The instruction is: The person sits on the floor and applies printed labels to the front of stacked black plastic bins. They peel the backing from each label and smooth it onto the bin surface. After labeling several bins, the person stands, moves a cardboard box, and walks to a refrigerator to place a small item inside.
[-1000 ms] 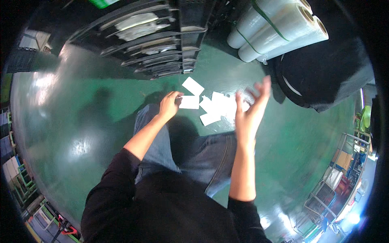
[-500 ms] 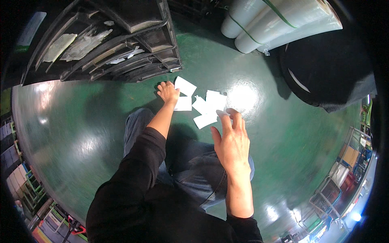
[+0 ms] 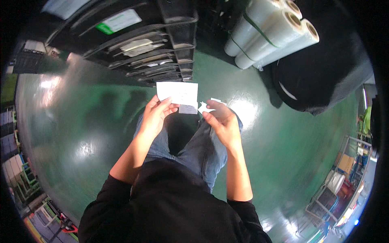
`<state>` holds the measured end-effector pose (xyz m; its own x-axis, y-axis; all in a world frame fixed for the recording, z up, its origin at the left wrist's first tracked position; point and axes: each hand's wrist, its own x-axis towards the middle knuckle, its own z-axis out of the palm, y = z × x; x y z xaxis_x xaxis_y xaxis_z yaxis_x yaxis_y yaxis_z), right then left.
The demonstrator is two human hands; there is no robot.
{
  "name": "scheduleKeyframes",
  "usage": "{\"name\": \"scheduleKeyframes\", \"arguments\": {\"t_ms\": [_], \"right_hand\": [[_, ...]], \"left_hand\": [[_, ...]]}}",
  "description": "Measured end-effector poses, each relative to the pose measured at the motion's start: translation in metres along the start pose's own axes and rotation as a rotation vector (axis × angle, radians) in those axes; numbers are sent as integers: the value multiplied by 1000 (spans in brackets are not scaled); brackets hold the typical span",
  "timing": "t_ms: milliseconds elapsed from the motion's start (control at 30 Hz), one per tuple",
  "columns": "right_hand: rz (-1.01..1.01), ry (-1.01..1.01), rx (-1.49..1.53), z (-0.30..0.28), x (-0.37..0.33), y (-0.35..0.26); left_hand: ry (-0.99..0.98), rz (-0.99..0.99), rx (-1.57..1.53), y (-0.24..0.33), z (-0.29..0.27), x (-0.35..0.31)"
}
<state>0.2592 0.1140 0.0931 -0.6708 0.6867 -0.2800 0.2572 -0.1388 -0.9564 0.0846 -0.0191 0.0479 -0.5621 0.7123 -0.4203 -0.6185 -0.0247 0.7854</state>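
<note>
White paper sheet [image 3: 180,91] on my feed, held above the green floor [image 3: 283,162]: left hand [image 3: 153,117] pinches its lower edge, thumb on top, probably so it faces up flat. Right hand [image 3: 223,123] is by more slips [image 3: 204,108]; can't tell if it's gripping.

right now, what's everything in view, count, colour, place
sheet: 1, white, in the left hand
slip: 1, white, at the sheet's lower edge
papers: count unclear, white, by the right hand
ribbed structure: 1, black, upper left
label: 1, white-green, on that structure
film rolls: at least 4, clear, upper right
straps: 2, green, around the rolls
rounded cover: 1, black, right
floor: 1, green, throughout
rack: 1, grey, lower right
goods: several, mixed, left edge
jeans: 1 pair, blue, centre
top: 1, black, lower centre
hands: 2, bare, centre
</note>
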Motion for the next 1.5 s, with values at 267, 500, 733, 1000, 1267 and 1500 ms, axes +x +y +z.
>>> {"name": "scheduleKeyframes", "arguments": {"t_ms": [267,500,733,1000,1267,1500], "right_hand": [[-100,-116,119,56,-4,-49],[-203,-182,199,98,-10,-76],[-218,-386,415,131,-28,-98],[-267,-411,402,135,-35,-112],[-256,-388,367,129,-35,-115],[-268,-341,358,120,-35,-114]], "left_hand": [[39,187,-56,58,5,-56],[484,1039,677,99,-6,-98],[210,1025,810,124,3,-125],[149,834,561,129,0,-128],[101,749,519,129,3,-123],[99,745,469,127,14,-119]]}}
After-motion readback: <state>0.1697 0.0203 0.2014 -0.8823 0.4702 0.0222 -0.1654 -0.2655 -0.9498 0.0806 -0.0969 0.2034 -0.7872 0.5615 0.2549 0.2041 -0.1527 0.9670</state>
